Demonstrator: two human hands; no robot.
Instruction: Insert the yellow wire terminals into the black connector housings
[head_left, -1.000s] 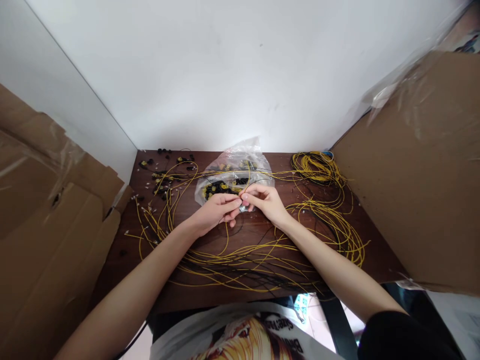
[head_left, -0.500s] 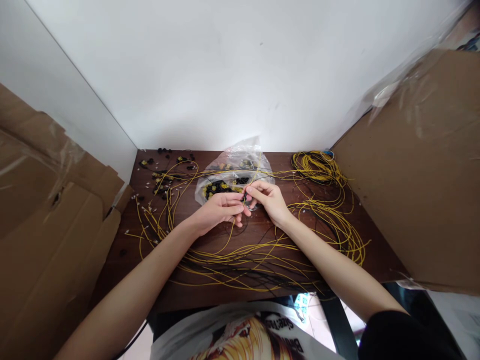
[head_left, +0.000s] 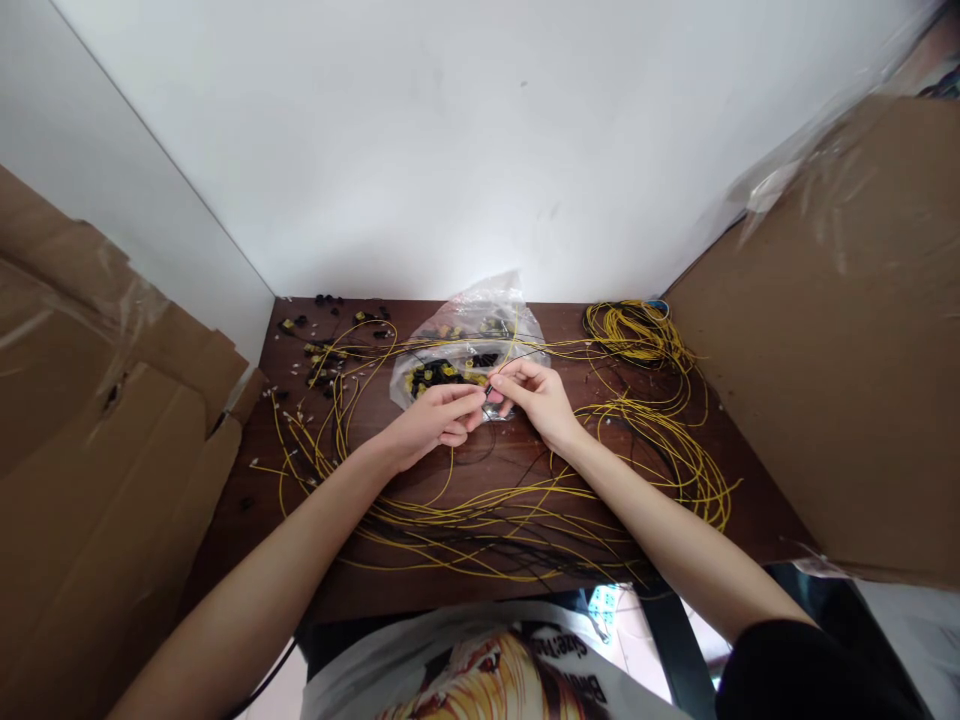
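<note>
Between my two hands is a small black connector (head_left: 488, 391), mostly covered by fingertips. My left hand (head_left: 439, 422) pinches its lower left end, and a yellow wire (head_left: 450, 478) hangs from beneath that hand to the table. My right hand (head_left: 536, 398) is closed on the upper right end, with thin yellow and black wires passing at its fingertips. Just behind the hands lies a clear plastic bag (head_left: 510, 300) with many black and yellow connectors (head_left: 439, 375) in it. How the wires join the connector is too small to tell.
Long yellow and black wires (head_left: 480, 515) run across the front of the brown table (head_left: 352, 598). A coiled wire bundle (head_left: 630, 335) sits back right. Loose connectors (head_left: 326, 360) lie back left. Cardboard (head_left: 840, 330) stands at the right, more cardboard (head_left: 112, 440) at the left, a white wall (head_left: 465, 150) behind.
My left fingers have closed more tightly around the black connector, their lower fingers now curled in. The yellow wire under the left hand has shifted slightly left. My right hand has hardly moved.
</note>
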